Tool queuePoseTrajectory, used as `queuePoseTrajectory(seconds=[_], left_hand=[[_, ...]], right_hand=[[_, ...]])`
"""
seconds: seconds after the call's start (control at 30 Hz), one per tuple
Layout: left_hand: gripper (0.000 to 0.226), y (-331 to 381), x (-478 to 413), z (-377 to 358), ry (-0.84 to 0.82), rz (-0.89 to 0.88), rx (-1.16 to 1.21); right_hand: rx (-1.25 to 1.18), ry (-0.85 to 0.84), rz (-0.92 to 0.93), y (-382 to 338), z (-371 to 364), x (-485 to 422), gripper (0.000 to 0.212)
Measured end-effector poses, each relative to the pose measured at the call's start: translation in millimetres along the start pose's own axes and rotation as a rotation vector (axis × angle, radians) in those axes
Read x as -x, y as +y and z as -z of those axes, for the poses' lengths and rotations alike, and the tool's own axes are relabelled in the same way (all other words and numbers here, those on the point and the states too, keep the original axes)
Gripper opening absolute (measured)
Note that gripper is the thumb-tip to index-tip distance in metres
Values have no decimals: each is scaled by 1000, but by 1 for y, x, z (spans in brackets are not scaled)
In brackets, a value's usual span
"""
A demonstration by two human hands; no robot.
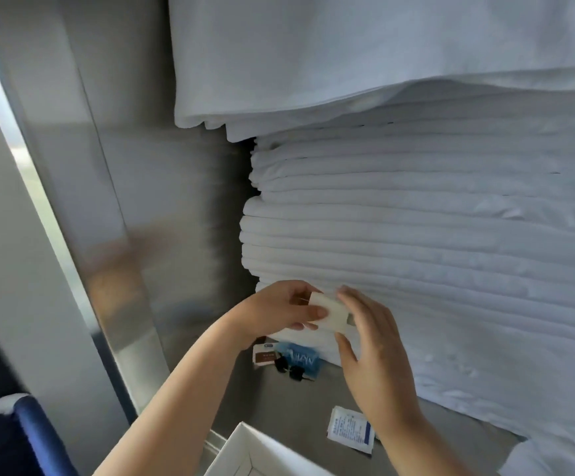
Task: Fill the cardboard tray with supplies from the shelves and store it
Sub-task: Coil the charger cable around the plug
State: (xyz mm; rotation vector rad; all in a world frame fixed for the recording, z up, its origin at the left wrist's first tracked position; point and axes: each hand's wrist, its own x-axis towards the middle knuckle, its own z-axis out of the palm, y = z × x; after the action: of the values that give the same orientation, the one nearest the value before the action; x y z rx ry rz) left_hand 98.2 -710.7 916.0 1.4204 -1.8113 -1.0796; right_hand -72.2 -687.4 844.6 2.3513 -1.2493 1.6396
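A small white packet (330, 312) is held up between both hands in front of a tall stack of folded white linen (416, 235). My left hand (282, 309) pinches its left end, thumb on the front. My right hand (372, 352) grips its right end with fingers over the top and thumb below. The white cardboard tray (245, 448) shows only a corner at the bottom edge, below my forearms; its inside is mostly out of view.
On the grey metal shelf (296, 407) lie a blue sachet (300, 360), a brown-and-white sachet (263, 357), small black items (288, 369) and a white-blue printed packet (349, 429). A metal side wall (124, 201) stands left. A blue cart handle (32, 431) is at lower left.
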Motion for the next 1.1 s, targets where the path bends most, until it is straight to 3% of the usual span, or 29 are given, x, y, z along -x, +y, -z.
queuePoseTrajectory(seconds=[0.23,0.4,0.5,0.63,0.8,0.97,1.03,1.1], left_hand=[[30,18,-18,29,41,-129,384],[47,27,-24,37,88,-181,515],[52,26,-27,37,134,-198,620],[46,24,-22,41,281,-238,709],[53,14,-5,60,459,-308,900],[46,-3,1,76,602,-326,990],[41,-11,3,80,656,-328,1049],[42,-17,4,81,701,-325,1073]], right_hand=[[5,269,-220,6,9,-9,43],[-45,297,-223,3,9,-33,33],[6,235,-221,2,13,-60,29],[73,29,-212,-7,11,-98,34],[-128,-177,-213,-24,5,-114,47],[-3,-407,-164,-26,-7,-108,62],[-45,-432,-220,-25,-8,-109,56],[-122,-414,-295,-25,-4,-110,29]])
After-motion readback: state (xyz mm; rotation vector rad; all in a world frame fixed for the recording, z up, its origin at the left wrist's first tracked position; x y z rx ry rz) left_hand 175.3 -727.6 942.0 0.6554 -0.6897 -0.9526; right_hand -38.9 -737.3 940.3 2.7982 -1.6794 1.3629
